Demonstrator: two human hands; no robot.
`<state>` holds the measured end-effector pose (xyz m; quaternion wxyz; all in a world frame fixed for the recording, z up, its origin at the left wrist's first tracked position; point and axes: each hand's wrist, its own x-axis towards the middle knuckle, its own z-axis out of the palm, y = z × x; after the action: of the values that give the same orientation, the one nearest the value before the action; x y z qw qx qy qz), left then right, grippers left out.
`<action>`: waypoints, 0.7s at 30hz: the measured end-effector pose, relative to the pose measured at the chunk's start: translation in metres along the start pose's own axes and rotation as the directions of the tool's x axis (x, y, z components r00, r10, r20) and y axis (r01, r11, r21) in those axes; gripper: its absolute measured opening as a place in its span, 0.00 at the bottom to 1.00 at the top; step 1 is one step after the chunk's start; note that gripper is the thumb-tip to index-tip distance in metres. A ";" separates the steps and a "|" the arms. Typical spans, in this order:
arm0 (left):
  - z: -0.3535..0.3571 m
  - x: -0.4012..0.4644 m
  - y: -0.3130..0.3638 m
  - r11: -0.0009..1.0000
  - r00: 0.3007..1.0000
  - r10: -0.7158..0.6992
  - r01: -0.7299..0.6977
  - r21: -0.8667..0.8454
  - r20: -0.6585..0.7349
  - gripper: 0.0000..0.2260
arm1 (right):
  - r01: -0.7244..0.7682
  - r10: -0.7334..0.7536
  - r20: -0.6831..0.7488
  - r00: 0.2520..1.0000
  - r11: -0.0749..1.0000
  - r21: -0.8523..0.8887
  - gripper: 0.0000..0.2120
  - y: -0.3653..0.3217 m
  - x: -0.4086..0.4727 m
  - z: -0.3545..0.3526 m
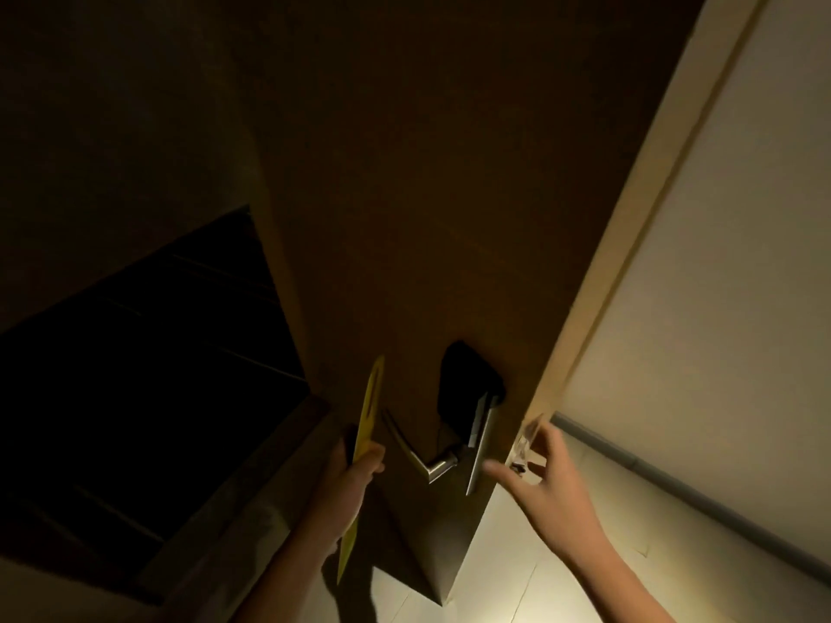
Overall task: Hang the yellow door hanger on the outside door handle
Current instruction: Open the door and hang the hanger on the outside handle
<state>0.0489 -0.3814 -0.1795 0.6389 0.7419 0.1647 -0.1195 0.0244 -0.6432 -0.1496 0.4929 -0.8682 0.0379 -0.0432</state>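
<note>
Pinching the flat yellow card door hanger mid-length, the left grip holds it edge-on, its slotted top just above the grip and just left of the silver metal lever handle. The right grip, fingers spread, rests at the brown wooden door's edge. The hanger looks light, thin and bendy; holding it below the slot should keep the opening free.

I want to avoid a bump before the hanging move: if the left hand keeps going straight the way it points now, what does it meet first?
Probably the metal lever handle. The left hand holds the yellow door hanger edge-on, pointing up toward the brown door, with the lever's tip just beside the hanger. Depth is unclear in one dim view.
</note>
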 end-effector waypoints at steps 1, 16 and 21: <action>0.005 0.005 0.001 1.000 1.000 0.000 0.000 0.010 0.001 0.20 | 0.006 -0.007 -0.069 0.998 1.000 -0.005 0.37 -0.003 0.006 -0.002; 0.094 0.073 0.046 0.996 0.994 0.085 -0.086 0.000 0.073 0.08 | 0.036 -0.017 -0.166 0.986 0.993 0.113 0.26 0.051 0.103 -0.067; 0.122 0.085 0.066 0.987 0.985 0.156 -0.152 -0.061 0.069 0.09 | 0.084 -0.078 -0.126 0.989 0.995 0.046 0.24 0.062 0.150 -0.105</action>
<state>0.1571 -0.5028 -0.1717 0.6720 0.7296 0.0865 -0.0925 0.1597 -0.7807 -0.1431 0.5095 -0.8517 0.0319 -0.1180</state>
